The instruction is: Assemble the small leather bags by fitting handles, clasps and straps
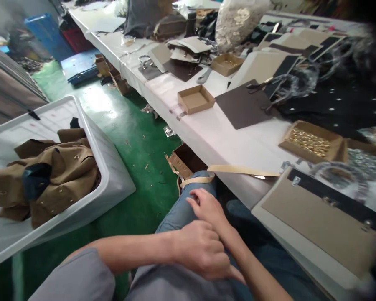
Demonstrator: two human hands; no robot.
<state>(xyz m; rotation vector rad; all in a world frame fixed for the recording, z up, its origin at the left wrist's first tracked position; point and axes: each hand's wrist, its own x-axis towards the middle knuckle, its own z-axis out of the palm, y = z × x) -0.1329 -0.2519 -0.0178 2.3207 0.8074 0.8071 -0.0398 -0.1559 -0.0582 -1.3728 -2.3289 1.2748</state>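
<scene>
My left hand (202,251) reaches across my lap, fingers curled into a fist beside my right forearm; nothing shows in it. Just beyond, my right hand (208,207) hovers by my thigh with loosely bent fingers, thumb apart, and holds nothing. A pale tan strap (242,169) runs from the table edge, and its looped end lies over my knee (191,202). To the right, a beige and black panel (319,221) with metal fittings rests on pale sheets at the table's near edge.
The white-covered table (232,144) bears a small cardboard tray (196,100), a dark brown sheet (244,104) and a box of gold-coloured hardware (310,142). A white bin (115,175) with brown pieces (65,175) stands left. An open carton (180,165) sits below the table.
</scene>
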